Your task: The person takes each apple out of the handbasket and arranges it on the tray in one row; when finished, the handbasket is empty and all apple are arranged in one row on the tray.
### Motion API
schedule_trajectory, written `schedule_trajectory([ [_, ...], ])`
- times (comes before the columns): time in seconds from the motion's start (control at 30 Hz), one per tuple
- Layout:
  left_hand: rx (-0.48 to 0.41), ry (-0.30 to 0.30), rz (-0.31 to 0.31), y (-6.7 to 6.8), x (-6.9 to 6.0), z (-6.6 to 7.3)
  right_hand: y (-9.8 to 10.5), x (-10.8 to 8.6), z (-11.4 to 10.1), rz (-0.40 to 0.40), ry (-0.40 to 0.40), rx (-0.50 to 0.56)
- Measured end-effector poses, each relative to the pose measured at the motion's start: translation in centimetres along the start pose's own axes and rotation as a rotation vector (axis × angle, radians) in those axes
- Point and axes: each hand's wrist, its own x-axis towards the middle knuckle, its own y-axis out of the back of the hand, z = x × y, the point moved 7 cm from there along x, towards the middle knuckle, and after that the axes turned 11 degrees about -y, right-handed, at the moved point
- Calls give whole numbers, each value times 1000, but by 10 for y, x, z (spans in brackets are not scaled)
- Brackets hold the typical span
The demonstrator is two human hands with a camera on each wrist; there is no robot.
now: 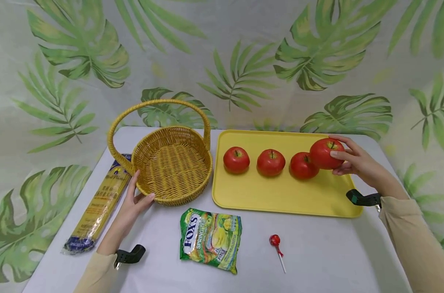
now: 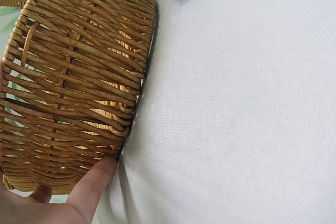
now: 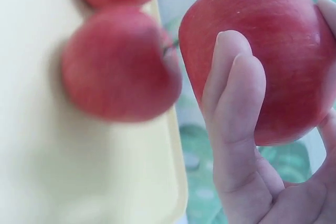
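My right hand (image 1: 357, 160) holds a red apple (image 1: 326, 154) above the right part of the yellow tray (image 1: 266, 199); in the right wrist view its fingers (image 3: 239, 93) bend around the fruit. Three more red apples sit in a row on the tray, at the left (image 1: 236, 160), the middle (image 1: 271, 162) and the right (image 1: 303, 166), the last partly covered by the held one. At the left, my left hand (image 1: 128, 211) touches the near-left outer wall of a woven basket (image 1: 172, 171) with spread, fairly straight fingers. The basket stands upright, its tall handle raised.
A packet of spaghetti (image 1: 101, 203) lies left of the basket, partly behind the left forearm. In front lie a green candy bag (image 1: 211, 241) and a red lollipop (image 1: 275, 241). A leaf-patterned cloth (image 1: 236, 61) hangs behind the white table (image 1: 317, 252).
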Motion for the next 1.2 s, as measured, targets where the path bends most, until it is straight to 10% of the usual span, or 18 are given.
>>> schedule_trajectory([
  [0.57, 1, 10, -10, 1, 0, 0, 34, -12, 78, 60, -171, 8],
  [1.0, 13, 18, -16, 3, 0, 1, 29, -6, 81, 17, -232, 42],
  [1.2, 168, 42, -35, 8, -5, 12, 23, -8, 76, 3, -162, 23],
])
